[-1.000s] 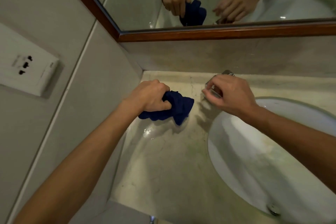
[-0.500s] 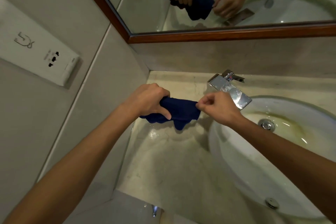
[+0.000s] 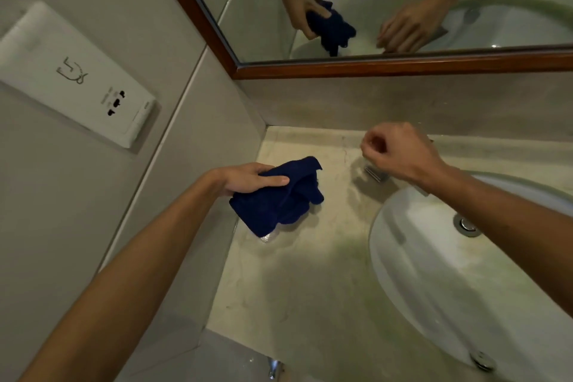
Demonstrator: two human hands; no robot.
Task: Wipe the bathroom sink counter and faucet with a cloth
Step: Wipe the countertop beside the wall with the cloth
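We see the marble bench [image 3: 310, 288] boxed in by 2 walls at its far left corner, with open stone left of the sink [image 3: 434, 273]. The sink is a white oval bowl, only its metal drain [image 3: 468, 224] inside. Left hand [image 3: 248, 178] grips a crumpled dark blue cloth [image 3: 279, 198] left of the sink. Right hand [image 3: 400, 153], fingers curled and holding nothing, hovers over the mostly hidden chrome faucet [image 3: 376, 174].

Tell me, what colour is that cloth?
Dark navy blue cloth, plain, seen best in the head view.
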